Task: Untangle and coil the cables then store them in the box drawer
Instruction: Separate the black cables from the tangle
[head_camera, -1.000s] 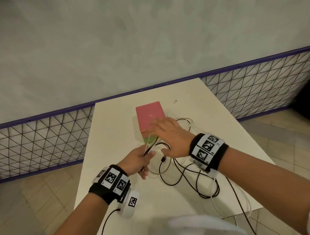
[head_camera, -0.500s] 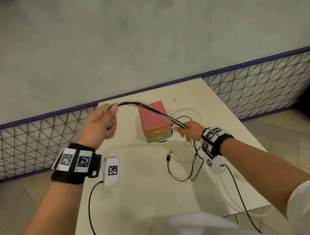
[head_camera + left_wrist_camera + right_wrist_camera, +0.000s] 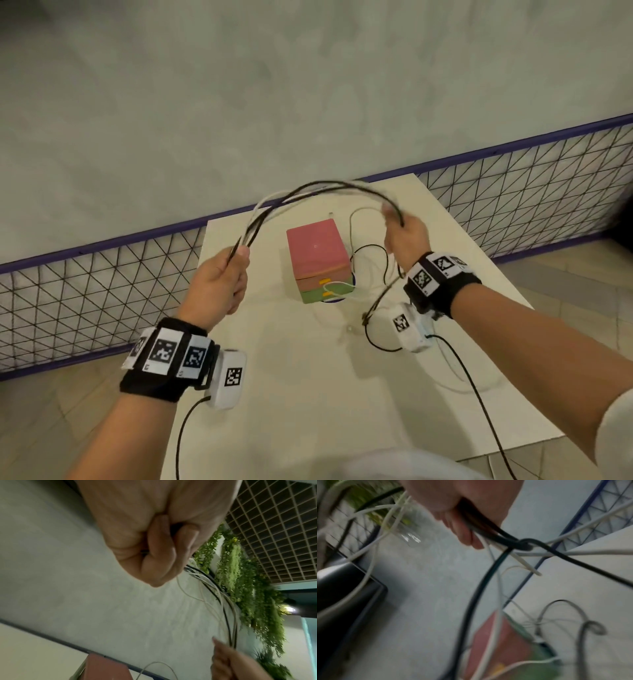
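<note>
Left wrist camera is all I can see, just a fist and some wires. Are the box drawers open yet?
Observer: No. In the head view both drawers of the box look shut, with their yellow handles showing.
Operator: Where do the wires go?
Observer: The cables arch over the box from the left hand to the right hand.
Operator: Are they all off the table?
Observer: No. Black and white loops hang down onto the table, right of the box.
</note>
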